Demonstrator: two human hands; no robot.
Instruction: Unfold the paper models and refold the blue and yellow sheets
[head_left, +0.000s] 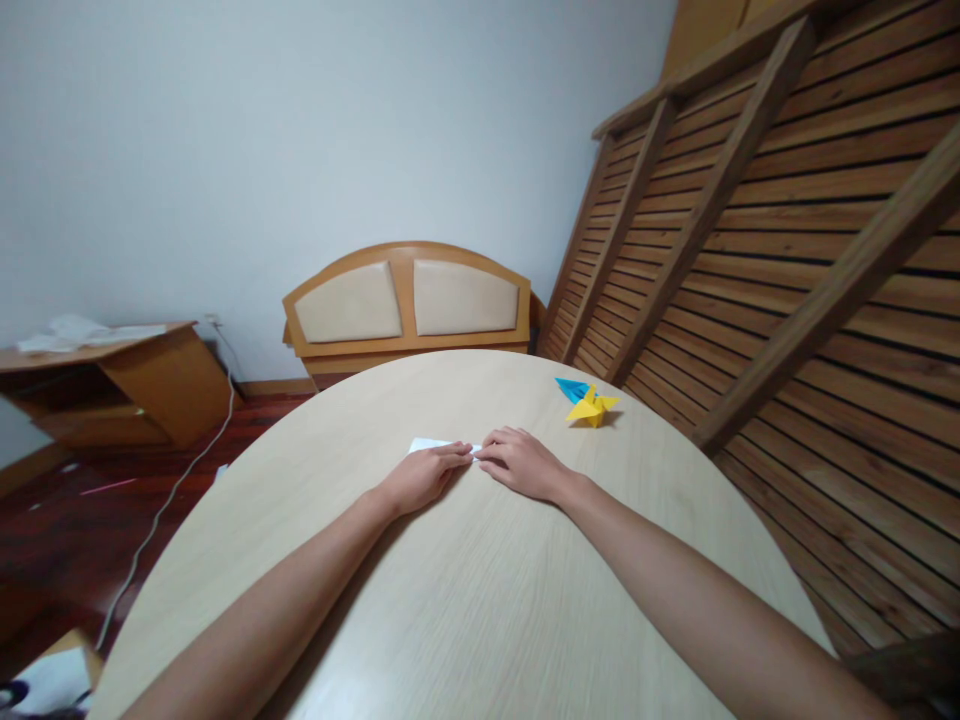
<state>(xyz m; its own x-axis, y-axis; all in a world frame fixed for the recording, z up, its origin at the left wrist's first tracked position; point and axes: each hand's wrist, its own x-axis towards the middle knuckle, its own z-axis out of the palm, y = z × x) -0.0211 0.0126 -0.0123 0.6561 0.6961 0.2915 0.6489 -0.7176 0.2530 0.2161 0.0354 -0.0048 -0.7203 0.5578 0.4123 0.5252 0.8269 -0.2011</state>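
Note:
A small piece of folded white paper (427,443) lies on the round table, largely covered by my hands. My left hand (429,477) rests on its near side, fingers together and pressed onto the paper. From the other side my right hand (523,464) meets it, with bent fingers and thumb closed at the paper's right end. The fingertips of both hands nearly touch there. How the paper is folded under them is hidden. Beyond my right hand stand a yellow origami crane (592,406) and, just behind it, a blue folded-paper piece (573,389).
The pale round table (465,620) fills the foreground. Past its far edge is a padded wooden headboard (409,345). A slatted wooden frame (750,260) leans along the right. A low desk (150,390) is at left, with a white cable (176,490) trailing over the floor.

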